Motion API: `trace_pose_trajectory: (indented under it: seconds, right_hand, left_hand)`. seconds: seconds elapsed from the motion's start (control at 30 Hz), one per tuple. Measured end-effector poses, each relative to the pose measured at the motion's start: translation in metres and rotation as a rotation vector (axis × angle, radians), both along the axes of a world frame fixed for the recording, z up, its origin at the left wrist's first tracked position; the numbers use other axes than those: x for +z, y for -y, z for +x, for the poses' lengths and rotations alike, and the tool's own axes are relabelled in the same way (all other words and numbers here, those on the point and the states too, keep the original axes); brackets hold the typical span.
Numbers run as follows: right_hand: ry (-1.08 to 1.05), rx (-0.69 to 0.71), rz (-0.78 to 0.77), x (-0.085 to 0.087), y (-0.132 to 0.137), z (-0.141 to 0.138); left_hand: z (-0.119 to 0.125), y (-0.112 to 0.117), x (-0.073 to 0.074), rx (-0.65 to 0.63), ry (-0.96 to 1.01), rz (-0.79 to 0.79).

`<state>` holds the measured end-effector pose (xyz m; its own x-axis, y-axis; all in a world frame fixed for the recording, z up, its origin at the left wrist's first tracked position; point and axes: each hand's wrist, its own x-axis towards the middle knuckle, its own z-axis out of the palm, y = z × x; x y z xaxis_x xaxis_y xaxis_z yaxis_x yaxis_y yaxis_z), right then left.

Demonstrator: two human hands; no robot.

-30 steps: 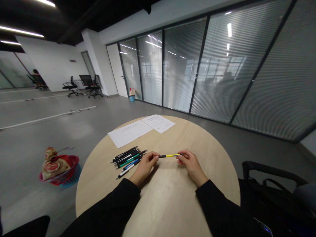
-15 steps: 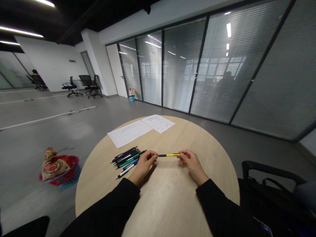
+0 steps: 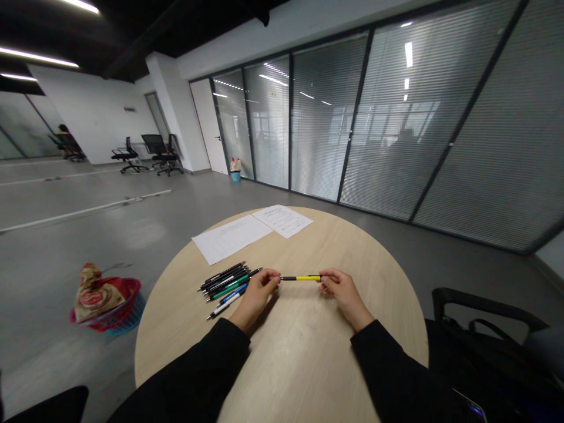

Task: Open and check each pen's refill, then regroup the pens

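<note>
A yellow and black pen (image 3: 304, 278) is stretched level between my two hands above the table. My left hand (image 3: 259, 292) pinches its black tip end between thumb and fingers. The yellow clip end is pinched by my right hand (image 3: 341, 292). Both of the pen's ends are partly covered by fingertips. Just left of my left hand lies a row of several pens: black pens (image 3: 222, 275), a green pen (image 3: 227, 292), a blue pen (image 3: 233, 295) and a white pen (image 3: 224, 306).
Two printed paper sheets (image 3: 231, 237) lie toward the far edge of the round wooden table (image 3: 299, 364). A basket (image 3: 136, 305) holding a paper bag stands on the floor at left. At right is a black chair (image 3: 489, 305).
The pen has turned slightly about its length, so its clip now shows along the upper side. Both hands stay nearly in place.
</note>
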<state>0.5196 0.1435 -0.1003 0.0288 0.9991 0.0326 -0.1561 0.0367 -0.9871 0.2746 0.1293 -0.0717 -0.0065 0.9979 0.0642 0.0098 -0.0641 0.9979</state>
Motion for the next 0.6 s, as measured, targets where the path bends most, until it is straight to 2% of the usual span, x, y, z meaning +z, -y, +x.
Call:
trace_pose_trajectory:
  seconds: [0.4,0.6]
  right_hand:
    - [-0.014,-0.011,0.034,0.0013,0.0015,-0.001]
    - [-0.038,-0.001,0.04,0.0019,0.0021,-0.003]
  left_hand:
    - [0.0004,-0.0003,0.0004,-0.016,-0.042,0.017]
    - [0.0015,-0.0005,-0.0022,-0.028,0.015,0.013]
